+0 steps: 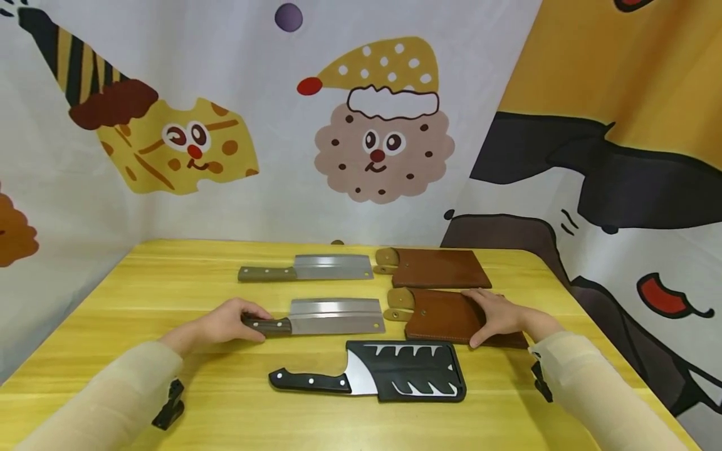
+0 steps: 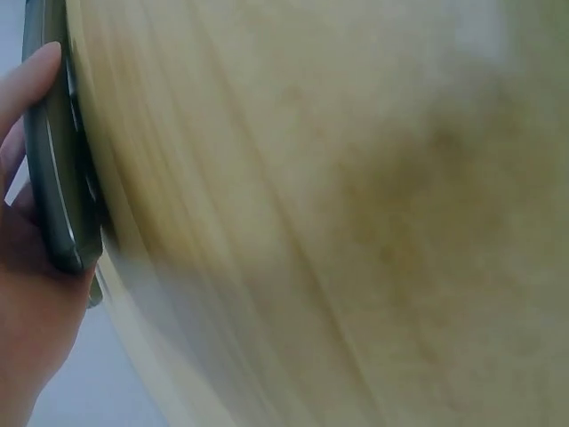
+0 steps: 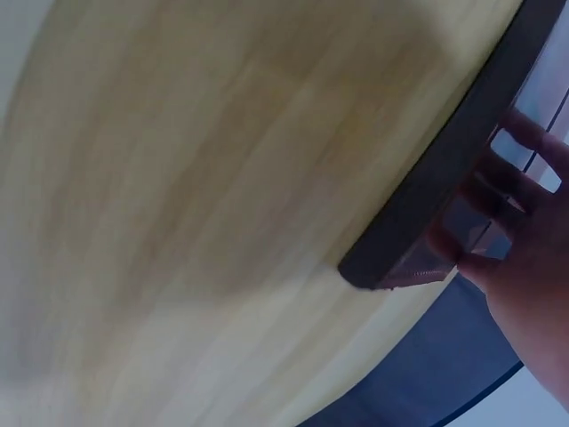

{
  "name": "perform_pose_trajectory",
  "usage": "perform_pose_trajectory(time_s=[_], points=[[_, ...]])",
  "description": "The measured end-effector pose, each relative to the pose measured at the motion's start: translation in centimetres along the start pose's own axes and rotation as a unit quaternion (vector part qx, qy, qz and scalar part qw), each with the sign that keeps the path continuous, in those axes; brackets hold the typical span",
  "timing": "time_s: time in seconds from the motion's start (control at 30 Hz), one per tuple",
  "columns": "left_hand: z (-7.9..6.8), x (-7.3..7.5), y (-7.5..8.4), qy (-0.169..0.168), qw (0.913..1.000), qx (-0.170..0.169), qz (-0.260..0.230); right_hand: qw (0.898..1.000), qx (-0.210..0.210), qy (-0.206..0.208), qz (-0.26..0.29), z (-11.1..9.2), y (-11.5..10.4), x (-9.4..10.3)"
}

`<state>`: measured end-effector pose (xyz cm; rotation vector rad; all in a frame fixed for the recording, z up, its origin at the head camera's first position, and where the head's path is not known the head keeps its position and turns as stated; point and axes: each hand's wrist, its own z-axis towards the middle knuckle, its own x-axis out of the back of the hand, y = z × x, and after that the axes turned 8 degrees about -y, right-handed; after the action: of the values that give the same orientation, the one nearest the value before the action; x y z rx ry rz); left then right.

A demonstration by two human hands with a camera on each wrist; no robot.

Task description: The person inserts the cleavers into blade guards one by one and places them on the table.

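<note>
My left hand (image 1: 228, 321) holds the dark handle (image 2: 55, 151) of the middle cleaver (image 1: 335, 316) at its butt end, thumb on one side and fingers on the other. Its bare blade lies pointing right on the table. Over the nearer brown leather sheath (image 1: 437, 313), my right hand (image 1: 499, 313) rests with thumb and fingers spread across its width. In the right wrist view these fingers lie over the sheath's top face beside its dark edge (image 3: 427, 182). Two tan straps (image 1: 399, 299) stick out from that sheath's left end, close to the cleaver's blade tip.
At the back lie a second bare cleaver (image 1: 333, 267) and another brown leather sheath (image 1: 440, 268). A black-handled kitchen knife (image 1: 316, 381) lies in front, its blade in a black cover (image 1: 420, 373). All are on a yellow wood-grain table (image 1: 271, 426), with a printed curtain (image 1: 271, 213) behind.
</note>
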<state>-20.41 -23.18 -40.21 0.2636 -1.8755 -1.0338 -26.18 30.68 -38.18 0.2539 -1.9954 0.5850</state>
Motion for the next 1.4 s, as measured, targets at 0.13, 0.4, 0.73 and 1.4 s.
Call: perform_pose_trajectory(time_s=[0.13, 0.4, 0.73, 1.4], points=[[0.1, 0.3, 0.0, -0.009, 0.9997, -0.019, 0.007, 0.999, 0.0, -0.025, -0.026, -0.6, 0.1, -0.4], [0.0, 0.6, 0.0, -0.015, 0.9995, -0.029, -0.008, 0.997, 0.029, 0.021, -0.062, -0.7, 0.3, -0.5], [-0.9, 1.1, 0.2, -0.002, 0.9995, -0.03, -0.006, 0.996, 0.046, 0.048, -0.063, -1.8, -0.3, -0.2], [-1.2, 1.9, 1.9, -0.011, 0.9972, -0.069, -0.028, 0.996, 0.072, 0.034, -0.041, -2.3, -2.3, 0.4]])
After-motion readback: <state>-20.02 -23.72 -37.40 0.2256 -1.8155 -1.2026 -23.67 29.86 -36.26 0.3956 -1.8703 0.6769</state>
